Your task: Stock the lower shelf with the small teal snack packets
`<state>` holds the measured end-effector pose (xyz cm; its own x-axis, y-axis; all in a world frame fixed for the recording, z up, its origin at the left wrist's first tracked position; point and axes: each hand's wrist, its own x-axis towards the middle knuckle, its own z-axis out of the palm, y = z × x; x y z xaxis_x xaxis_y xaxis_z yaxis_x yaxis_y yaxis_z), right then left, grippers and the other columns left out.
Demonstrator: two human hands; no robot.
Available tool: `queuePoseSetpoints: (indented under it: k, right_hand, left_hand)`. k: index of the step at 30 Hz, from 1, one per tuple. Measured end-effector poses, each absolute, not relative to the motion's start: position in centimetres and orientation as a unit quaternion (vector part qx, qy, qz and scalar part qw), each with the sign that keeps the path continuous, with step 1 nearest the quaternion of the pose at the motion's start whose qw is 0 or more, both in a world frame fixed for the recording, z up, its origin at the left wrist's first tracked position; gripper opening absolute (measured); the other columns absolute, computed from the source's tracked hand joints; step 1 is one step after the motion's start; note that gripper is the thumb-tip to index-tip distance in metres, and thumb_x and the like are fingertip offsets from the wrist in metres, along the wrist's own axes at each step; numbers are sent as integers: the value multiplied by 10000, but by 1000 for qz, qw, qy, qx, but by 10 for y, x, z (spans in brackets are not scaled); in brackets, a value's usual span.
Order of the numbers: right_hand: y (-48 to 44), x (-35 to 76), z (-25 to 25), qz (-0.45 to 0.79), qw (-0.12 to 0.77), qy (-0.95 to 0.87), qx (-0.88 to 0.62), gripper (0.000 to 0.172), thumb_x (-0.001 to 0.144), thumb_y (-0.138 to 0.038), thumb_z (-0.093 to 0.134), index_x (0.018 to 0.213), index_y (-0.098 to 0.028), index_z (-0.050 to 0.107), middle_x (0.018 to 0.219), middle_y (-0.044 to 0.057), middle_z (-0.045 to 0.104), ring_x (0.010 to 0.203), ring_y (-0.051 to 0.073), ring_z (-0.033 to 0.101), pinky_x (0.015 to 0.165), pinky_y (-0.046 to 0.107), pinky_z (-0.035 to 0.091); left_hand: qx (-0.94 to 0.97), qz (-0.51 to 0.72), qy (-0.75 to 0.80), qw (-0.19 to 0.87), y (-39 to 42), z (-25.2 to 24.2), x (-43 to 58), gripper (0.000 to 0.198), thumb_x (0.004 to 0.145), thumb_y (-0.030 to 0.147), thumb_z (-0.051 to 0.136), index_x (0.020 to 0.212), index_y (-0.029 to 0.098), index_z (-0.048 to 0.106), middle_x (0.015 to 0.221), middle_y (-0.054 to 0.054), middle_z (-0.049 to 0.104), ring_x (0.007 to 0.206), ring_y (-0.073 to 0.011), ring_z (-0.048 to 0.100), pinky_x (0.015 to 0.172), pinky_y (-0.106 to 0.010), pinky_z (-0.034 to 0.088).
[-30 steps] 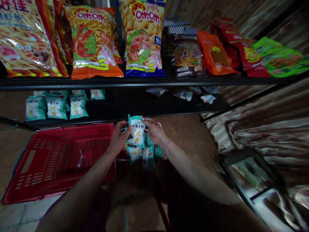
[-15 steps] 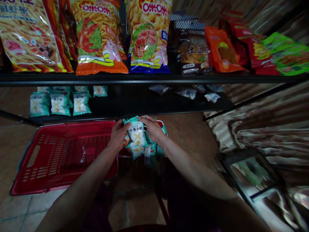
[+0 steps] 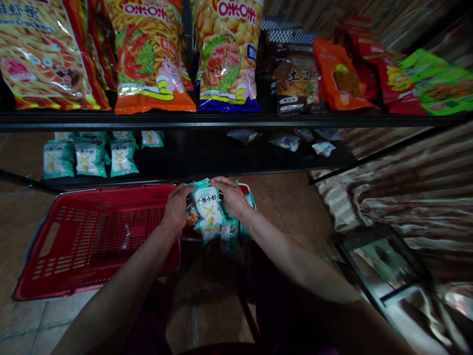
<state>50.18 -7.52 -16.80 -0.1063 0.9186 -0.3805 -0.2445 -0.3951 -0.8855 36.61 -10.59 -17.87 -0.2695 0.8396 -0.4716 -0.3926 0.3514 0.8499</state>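
Both hands grip a small teal and white snack packet (image 3: 207, 204) below the lower shelf. My left hand (image 3: 176, 206) pinches its left edge and my right hand (image 3: 231, 196) holds its top right corner. Under it lies a heap of like teal packets (image 3: 225, 231) in a second red basket (image 3: 244, 188), mostly hidden. A red shopping basket (image 3: 66, 246) stands on the tiled floor to the left of my left hand, with one small clear wrapper inside.
The lower black shelf (image 3: 192, 158) carries several teal packets (image 3: 88, 158) at left and small clear packets (image 3: 284, 142) at right. The upper shelf holds large snack bags (image 3: 151, 54). A striped cloth (image 3: 406, 197) and a framed glass panel (image 3: 388, 261) lie at right.
The packet has been lifted slightly and turned a little between my hands. The view has shifted a bit, so the shelves sit higher in frame than a second ago.
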Motion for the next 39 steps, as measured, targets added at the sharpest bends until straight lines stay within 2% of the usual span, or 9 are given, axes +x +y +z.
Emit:
queuePoseSetpoints:
  k: [7,10,15,19,25,29,32,35,39]
  right_hand:
    - [-74,498,-168,677,446,-283,-512,190,529,-303,745,652,-204,639,630,-51,616,628,115,542,633,236,411]
    - [-75,498,-171,690,439,-290,-497,197,555,-321,747,661,-206,628,645,-46,624,648,119,556,637,233,423]
    - [-78,501,-173,712,389,-330,-483,284,684,-471,676,820,-224,645,848,-12,688,822,149,609,754,270,466]
    - [-80,503,-174,738,342,-347,-467,355,733,-519,627,949,-239,650,970,17,698,932,179,620,821,317,490]
    - [-85,510,-171,741,301,-381,-464,357,711,-443,688,1003,-238,664,1076,35,678,981,193,623,846,335,513]
    - [-88,515,-169,749,260,-366,-488,492,649,-366,764,1103,-258,609,1131,32,649,962,197,632,758,360,563]
    - [-90,517,-172,771,273,-317,-480,508,611,-284,799,1069,-217,593,1053,31,665,878,177,654,793,392,569]
    - [-92,515,-177,782,288,-259,-488,412,580,-206,814,921,-179,583,866,7,684,737,163,670,806,414,568]
    - [-98,508,-186,794,308,-180,-492,342,569,-126,802,750,-172,515,710,-3,674,699,177,681,788,412,572]
  left_hand:
    - [142,569,536,607,-106,-167,366,129,537,220,654,631,171,581,660,20,607,596,-113,539,577,-239,433]
    - [135,581,541,593,-105,-170,365,108,553,226,655,600,170,575,624,26,592,570,-103,523,573,-236,425]
    - [97,583,561,579,-102,-175,361,101,600,228,650,598,177,562,600,16,585,585,-128,553,596,-270,442]
    - [65,614,558,554,-98,-170,355,85,593,159,653,602,170,569,614,16,607,596,-116,565,602,-245,453]
    - [36,636,544,546,-92,-166,346,88,627,140,656,632,158,569,620,16,621,590,-112,581,608,-241,476]
    - [18,644,544,538,-89,-167,340,80,669,138,645,650,163,571,633,12,623,607,-112,588,607,-230,470]
    - [1,650,542,532,-87,-165,336,74,710,113,608,660,162,585,642,3,624,610,-111,587,616,-233,469]
    - [-13,656,544,522,-86,-164,334,101,739,98,585,659,159,583,652,-3,623,616,-109,588,622,-233,473]
    - [-43,655,540,528,-85,-165,336,115,770,99,565,673,160,572,660,-7,628,634,-106,596,628,-226,485]
